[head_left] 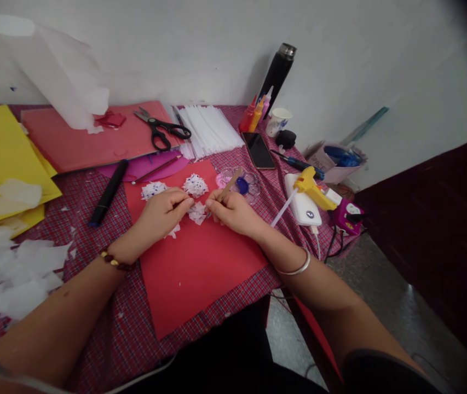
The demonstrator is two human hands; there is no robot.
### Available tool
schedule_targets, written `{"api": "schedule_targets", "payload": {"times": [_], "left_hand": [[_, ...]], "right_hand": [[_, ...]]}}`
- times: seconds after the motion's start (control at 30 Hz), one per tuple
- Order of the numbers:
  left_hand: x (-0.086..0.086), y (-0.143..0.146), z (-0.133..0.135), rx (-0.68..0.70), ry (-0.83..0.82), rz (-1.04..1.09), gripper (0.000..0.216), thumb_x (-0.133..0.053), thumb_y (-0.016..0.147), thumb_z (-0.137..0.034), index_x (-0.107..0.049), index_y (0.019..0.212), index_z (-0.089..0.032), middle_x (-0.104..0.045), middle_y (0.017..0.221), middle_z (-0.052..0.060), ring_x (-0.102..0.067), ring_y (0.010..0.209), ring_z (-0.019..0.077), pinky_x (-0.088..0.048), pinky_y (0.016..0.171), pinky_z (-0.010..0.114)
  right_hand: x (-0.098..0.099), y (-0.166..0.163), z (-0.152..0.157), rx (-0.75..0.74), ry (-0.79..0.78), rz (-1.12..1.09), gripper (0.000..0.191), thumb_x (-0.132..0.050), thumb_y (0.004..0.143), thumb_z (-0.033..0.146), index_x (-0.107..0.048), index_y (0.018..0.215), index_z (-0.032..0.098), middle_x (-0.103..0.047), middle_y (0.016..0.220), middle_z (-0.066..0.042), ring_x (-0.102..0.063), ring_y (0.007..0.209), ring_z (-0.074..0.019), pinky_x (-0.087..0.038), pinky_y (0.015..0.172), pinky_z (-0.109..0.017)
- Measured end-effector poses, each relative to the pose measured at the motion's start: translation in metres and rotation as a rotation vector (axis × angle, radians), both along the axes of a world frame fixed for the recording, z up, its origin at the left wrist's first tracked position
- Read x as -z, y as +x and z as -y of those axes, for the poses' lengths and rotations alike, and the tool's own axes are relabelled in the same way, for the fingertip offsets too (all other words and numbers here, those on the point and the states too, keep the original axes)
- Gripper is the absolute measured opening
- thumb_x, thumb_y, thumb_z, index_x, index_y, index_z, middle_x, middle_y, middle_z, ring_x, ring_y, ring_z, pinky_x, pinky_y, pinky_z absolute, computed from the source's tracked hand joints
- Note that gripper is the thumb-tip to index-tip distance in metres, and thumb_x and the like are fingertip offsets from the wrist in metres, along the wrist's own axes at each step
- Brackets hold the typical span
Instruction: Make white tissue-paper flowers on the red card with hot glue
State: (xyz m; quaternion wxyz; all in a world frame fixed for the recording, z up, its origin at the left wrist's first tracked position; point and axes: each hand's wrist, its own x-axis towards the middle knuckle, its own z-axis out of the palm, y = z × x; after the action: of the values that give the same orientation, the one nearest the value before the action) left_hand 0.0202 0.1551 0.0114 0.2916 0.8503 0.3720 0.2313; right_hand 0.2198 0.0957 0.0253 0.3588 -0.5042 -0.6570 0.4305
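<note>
My left hand [164,212] is closed in a pinch at the upper left edge of a crumpled white paper flower [197,214]. What sits between its fingertips is too small to make out. On the flower's right side, my right hand [233,210] is shut on a thin tan stick [233,181], which slants up past the fingers; its lower end is hidden. Two white paper flowers with blue-purple specks, one at the left [154,190] and one further right [195,185], lie beyond my hands on a red sheet [200,273]. Another white paper piece [173,231] shows partly below my left hand.
A clear palette [253,186] with pink and blue paint is behind my right hand. Nearby are a phone [258,150], a yellow glue gun [313,189] on a white power bank [304,210], and paint bottles [253,116]. Black scissors [161,128] and a black marker [109,192] lie left.
</note>
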Motion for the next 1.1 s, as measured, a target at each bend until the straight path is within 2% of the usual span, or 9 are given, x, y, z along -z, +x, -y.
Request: {"api": "schedule_targets", "payload": {"times": [0.23,0.5,0.73,1.0,1.1], "left_hand": [[0.0008,0.0001,0.0003,-0.001,0.013,0.013,0.035,-0.042,0.093,-0.039,-0.054,0.065,-0.021,-0.064,0.079,0.005,-0.059,0.077,0.0197,-0.043,0.074,0.034],[0.0007,0.0007,0.0009,-0.002,0.005,0.035,0.033,-0.044,0.093,-0.037,-0.054,0.066,-0.021,-0.064,0.079,0.004,-0.058,0.078,0.0188,-0.044,0.075,0.033],[-0.0027,0.0010,0.0018,0.002,-0.002,0.018,0.031,-0.045,0.092,-0.035,-0.055,0.067,-0.021,-0.064,0.078,0.003,-0.058,0.076,0.0188,-0.044,0.074,0.033],[-0.0024,0.0005,0.0019,0.005,-0.013,0.026,0.030,-0.045,0.092,-0.035,-0.057,0.068,-0.021,-0.065,0.080,0.004,-0.059,0.078,0.0189,-0.045,0.075,0.033],[-0.0010,0.0002,0.0018,-0.003,-0.016,0.035,0.030,-0.046,0.092,-0.036,-0.058,0.069,-0.021,-0.066,0.082,0.004,-0.059,0.078,0.0193,-0.045,0.076,0.034]], "right_hand": [[0.0019,-0.0045,0.0000,-0.013,-0.096,-0.097,0.021,-0.049,0.099,0.027,-0.053,0.080,0.017,-0.057,0.062,0.004,-0.049,0.047,-0.0071,-0.039,0.047,-0.020],[0.0059,-0.0056,-0.0054,0.026,-0.126,-0.194,0.021,-0.051,0.100,0.024,-0.054,0.080,0.017,-0.059,0.062,0.004,-0.046,0.044,-0.0050,-0.039,0.044,-0.017],[0.0074,-0.0035,-0.0070,0.034,-0.117,-0.228,0.021,-0.054,0.099,0.031,-0.056,0.084,0.017,-0.061,0.064,0.004,-0.048,0.043,-0.0050,-0.039,0.043,-0.016],[0.0026,0.0006,-0.0066,0.128,-0.053,-0.159,0.027,-0.050,0.100,0.028,-0.056,0.076,0.017,-0.052,0.052,0.006,-0.044,0.041,-0.0060,-0.034,0.043,-0.018],[0.0029,0.0019,-0.0081,0.219,-0.039,-0.193,0.028,-0.049,0.101,0.032,-0.055,0.077,0.017,-0.051,0.053,0.006,-0.043,0.041,-0.0060,-0.033,0.043,-0.019]]}}
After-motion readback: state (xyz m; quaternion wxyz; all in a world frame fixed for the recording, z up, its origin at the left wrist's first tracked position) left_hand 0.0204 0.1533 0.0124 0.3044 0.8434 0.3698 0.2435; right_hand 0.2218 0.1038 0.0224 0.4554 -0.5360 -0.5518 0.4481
